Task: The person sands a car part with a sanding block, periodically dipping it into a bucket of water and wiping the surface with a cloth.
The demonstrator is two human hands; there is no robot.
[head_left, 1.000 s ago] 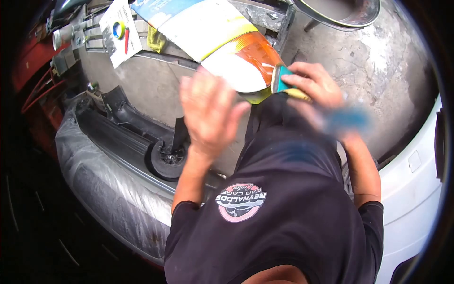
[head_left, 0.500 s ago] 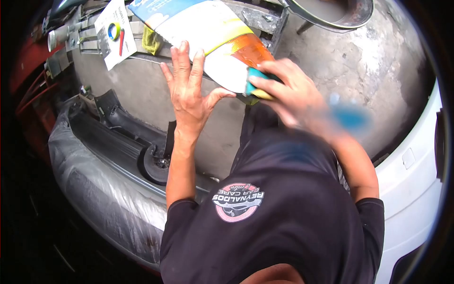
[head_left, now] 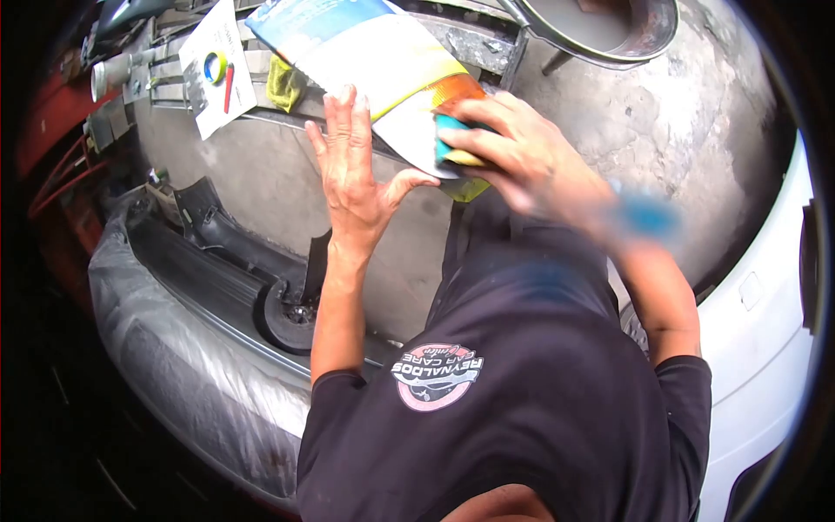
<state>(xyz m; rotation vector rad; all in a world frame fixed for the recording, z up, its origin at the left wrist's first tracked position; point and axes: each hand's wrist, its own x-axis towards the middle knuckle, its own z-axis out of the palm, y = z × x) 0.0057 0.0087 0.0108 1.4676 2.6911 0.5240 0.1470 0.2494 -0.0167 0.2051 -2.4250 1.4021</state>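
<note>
A car lamp lies in front of me, with a pale smooth end [head_left: 406,130] and an orange section [head_left: 452,90]. A yellow strip [head_left: 416,87] crosses it, and its far part is blue and white. My right hand [head_left: 526,150] grips a teal-and-yellow sponge block [head_left: 446,137] against the near end, beside the orange section. Motion blurs that hand and wrist. My left hand [head_left: 355,187] is open along the lamp's left edge, its fingers pointing away and its thumb out toward the near tip. A yellow-green cloth piece [head_left: 470,189] shows below the tip.
A slatted stand [head_left: 483,45] supports the lamp. On its left are a printed sheet [head_left: 204,39], a tape roll [head_left: 214,68], a red pen-like item [head_left: 229,90] and a yellow cloth [head_left: 282,85]. A basin [head_left: 648,52] is back right; a plastic-wrapped bumper [head_left: 187,365] lies left, a white car panel [head_left: 757,322] right.
My right hand and the sponge block have shifted slightly left and up over the lamp's near end. My left hand keeps its spread pose; the whole view has tilted a little.
</note>
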